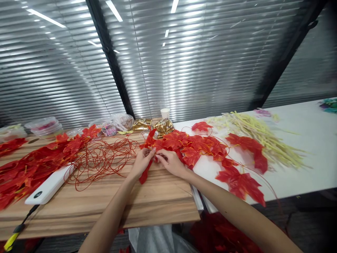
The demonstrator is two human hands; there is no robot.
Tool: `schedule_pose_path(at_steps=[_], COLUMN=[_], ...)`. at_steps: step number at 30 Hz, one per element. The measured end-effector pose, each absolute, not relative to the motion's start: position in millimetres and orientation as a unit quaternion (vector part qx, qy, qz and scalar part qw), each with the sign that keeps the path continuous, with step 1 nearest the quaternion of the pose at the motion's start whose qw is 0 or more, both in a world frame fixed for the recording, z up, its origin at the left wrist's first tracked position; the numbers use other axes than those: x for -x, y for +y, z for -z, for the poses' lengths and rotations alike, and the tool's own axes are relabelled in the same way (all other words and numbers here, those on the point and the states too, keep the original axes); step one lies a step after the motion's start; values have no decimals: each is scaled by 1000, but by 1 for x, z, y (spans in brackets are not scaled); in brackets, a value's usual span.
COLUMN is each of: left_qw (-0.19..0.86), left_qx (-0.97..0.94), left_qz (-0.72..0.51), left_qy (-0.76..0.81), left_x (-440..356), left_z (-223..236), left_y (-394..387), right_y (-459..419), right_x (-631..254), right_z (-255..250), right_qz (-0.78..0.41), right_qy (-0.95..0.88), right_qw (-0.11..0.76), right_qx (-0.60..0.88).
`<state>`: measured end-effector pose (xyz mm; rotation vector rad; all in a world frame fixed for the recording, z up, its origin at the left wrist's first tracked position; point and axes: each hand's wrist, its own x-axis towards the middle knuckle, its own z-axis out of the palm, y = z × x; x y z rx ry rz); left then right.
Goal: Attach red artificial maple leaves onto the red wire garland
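Note:
My left hand (143,162) and my right hand (171,163) meet over the wooden table, fingertips close together. Between them is a red artificial maple leaf (145,173), part of which hangs below my left fingers. The left thumb and fingers pinch the leaf. My right fingers are also closed in a pinch, but what is in them is too small to make out. A string of red maple leaves (195,144) runs off to the right from my hands. Left of them lies a loose tangle of thin red cord (105,158).
A white power bank (51,184) with a cable lies beside piled red leaves (44,156). Behind are gold wrappers (163,127), a paper cup (165,113) and plastic containers (44,125). Pale yellow strips (259,140) lie on the white table (297,140). Blinds stand behind.

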<state>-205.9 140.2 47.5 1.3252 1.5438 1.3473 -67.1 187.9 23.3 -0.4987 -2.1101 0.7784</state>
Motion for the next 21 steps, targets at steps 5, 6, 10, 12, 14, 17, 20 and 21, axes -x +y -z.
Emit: schedule_pose_path(at_steps=[5,6,10,12,14,17,20,21], left_qw=[332,329,299,282,274,269,263,263], left_qx=[-512,-514,-520,-523,-532,-557,-588,-596], left_qz=[-516,-513,-503,-497,-487,-464,-449,-448], left_qy=[602,604,622,632,636,634,619,613], left_x=[206,207,207,207,208,210,212,212], left_z=[-46,-46,-47,-46,-45,-42,-40,-40], left_y=[141,141,141,141,142,143,144,144], right_y=[188,188,188,188,188,188,188,188], right_x=[67,67,67,67,66,66,66,66], right_z=[-23,-23,-21,-21,-20,-21,-21,-21], right_qz=[-312,-313,-317,-318,-317,-311,-307,-307], right_qy=[-841,-843,-851,-853,-855,-858,-862,-863], right_qw=[394,388,362,354,349,342,336,335], right_qx=[202,203,212,214,217,223,222,220])
